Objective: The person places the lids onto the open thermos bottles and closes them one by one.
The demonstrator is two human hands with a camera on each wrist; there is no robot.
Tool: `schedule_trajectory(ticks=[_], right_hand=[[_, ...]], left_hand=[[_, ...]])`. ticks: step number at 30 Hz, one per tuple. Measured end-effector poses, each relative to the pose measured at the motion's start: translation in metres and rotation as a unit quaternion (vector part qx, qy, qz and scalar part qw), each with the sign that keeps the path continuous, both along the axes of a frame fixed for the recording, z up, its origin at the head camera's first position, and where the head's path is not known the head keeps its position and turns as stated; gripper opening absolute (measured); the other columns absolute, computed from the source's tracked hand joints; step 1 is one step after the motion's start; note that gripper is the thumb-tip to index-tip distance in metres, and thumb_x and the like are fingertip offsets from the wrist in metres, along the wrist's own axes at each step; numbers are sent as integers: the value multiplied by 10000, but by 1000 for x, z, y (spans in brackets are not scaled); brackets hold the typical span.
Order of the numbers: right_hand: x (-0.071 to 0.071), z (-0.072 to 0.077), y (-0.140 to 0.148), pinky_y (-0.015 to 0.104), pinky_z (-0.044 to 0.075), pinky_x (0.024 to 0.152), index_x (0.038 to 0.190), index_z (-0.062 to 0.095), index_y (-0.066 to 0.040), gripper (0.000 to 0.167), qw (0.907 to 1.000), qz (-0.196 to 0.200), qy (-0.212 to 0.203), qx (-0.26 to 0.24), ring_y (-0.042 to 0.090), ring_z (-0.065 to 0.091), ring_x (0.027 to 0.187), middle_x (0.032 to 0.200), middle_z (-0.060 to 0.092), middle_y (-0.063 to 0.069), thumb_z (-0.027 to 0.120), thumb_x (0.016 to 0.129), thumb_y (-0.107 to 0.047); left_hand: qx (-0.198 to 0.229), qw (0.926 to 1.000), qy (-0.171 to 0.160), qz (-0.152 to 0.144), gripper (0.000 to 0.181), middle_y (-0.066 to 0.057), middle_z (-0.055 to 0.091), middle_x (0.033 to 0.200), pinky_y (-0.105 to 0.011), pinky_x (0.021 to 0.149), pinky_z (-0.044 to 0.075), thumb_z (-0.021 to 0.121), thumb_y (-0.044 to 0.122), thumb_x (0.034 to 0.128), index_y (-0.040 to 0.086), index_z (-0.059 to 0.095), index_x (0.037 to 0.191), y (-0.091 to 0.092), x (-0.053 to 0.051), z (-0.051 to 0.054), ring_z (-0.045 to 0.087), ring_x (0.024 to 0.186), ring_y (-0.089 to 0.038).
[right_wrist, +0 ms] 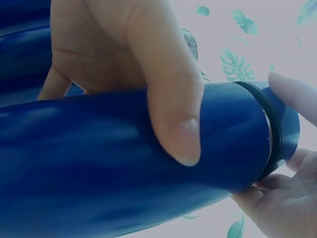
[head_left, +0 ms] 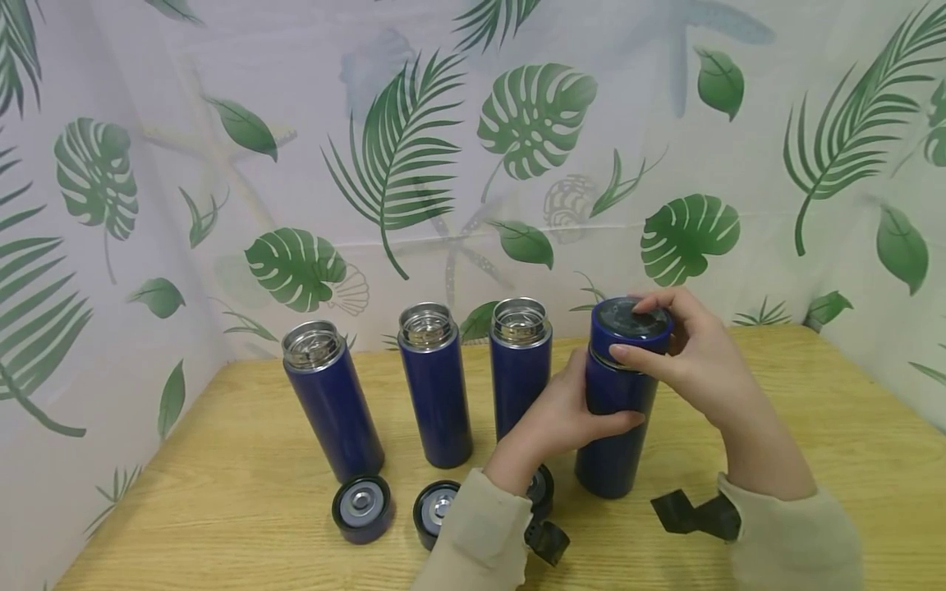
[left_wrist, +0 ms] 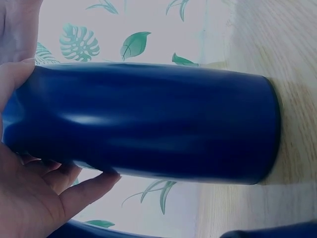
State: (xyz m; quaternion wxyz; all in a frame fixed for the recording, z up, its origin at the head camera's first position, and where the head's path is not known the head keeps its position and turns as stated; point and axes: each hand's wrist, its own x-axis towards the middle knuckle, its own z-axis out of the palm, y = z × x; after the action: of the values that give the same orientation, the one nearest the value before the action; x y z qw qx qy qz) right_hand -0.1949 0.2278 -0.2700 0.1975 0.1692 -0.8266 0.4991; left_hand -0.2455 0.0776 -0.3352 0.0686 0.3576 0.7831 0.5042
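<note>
A blue thermos bottle [head_left: 616, 443] stands at the right of a row, its blue lid [head_left: 602, 338] on the mouth with a dark line between lid and body. My left hand [head_left: 565, 410] grips the bottle's upper body, thumb across the front. With thumb and fingers curled round the lid's rim, my right hand [head_left: 695, 353] holds the lid from the right. In the left wrist view the bottle [left_wrist: 163, 121] lies sideways across the picture. The right wrist view shows the left thumb on the bottle [right_wrist: 99, 158] and the right fingers at the lid [right_wrist: 290, 116].
Three uncapped blue bottles, the left one [head_left: 336, 410], the middle one [head_left: 439, 402] and the right one [head_left: 521, 369], stand left of my hands. Loose lids lie in front: one at left [head_left: 362, 509], another [head_left: 429, 513], and one partly behind my left sleeve [head_left: 543, 492]. A leaf-patterned cloth [head_left: 414, 246] hangs behind the wooden table [head_left: 222, 492].
</note>
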Motion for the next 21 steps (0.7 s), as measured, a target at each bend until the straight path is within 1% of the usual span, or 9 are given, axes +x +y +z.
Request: schedule_trajectory(ticks=[3,7,10,13,17,18,20,21], right_hand=[[0,0,1,178,461,688,1054,397,-11,365,10000,79,-21,56,105,527,882,1157,441,113,652,800,-74],[1,1,3,206,469,681,1085,390,-12,399,9997,126,-171,120,126,533,879,1128,446,118,657,797,-82],[2,2,4,249,466,677,1161,371,-25,489,9989,39,-379,266,193,513,900,1128,448,130,673,788,-119],[3,2,4,335,450,715,1242,330,-49,593,9972,2,-628,409,266,476,962,1164,436,154,685,781,-163],[3,4,6,483,404,788,1331,274,-92,680,9945,134,-891,530,339,431,1059,1226,393,187,673,793,-207],[4,4,7,505,394,801,1355,251,-104,700,9939,205,-937,553,352,424,1077,1241,382,196,665,801,-211],[4,4,9,511,387,811,1388,216,-117,718,9929,347,-929,654,355,426,1079,1264,362,203,644,818,-205],[4,4,10,481,398,820,1397,203,-114,717,9925,446,-897,697,348,430,1077,1276,352,202,632,828,-190]], left_hand=[[-1,10000,-58,-11,732,36,476,1191,-269,851,411,706,296,752,218,256,1324,0,0,0,507,1011,-66],[-21,9998,-185,-32,724,44,488,1170,-267,841,416,716,303,739,216,279,1308,-1,0,2,513,994,-60],[4,9997,-223,-121,738,46,492,1166,-261,838,415,726,293,730,221,281,1314,-3,0,3,511,994,-58],[66,9994,-235,-241,757,56,495,1164,-255,837,413,734,278,724,243,276,1326,-5,0,3,504,1002,-53],[193,9987,-196,-425,764,74,503,1156,-253,835,412,740,254,721,277,280,1331,-6,-1,3,501,1007,-47],[235,9984,-175,-478,762,77,504,1156,-254,835,412,741,245,721,280,285,1331,-6,-1,3,502,1008,-47],[289,9980,-145,-552,756,84,508,1152,-254,836,412,744,234,718,282,301,1329,-5,-2,3,501,1010,-44],[308,9978,-147,-571,747,88,512,1146,-253,832,414,747,231,715,280,316,1323,-5,-2,3,504,1006,-42]])
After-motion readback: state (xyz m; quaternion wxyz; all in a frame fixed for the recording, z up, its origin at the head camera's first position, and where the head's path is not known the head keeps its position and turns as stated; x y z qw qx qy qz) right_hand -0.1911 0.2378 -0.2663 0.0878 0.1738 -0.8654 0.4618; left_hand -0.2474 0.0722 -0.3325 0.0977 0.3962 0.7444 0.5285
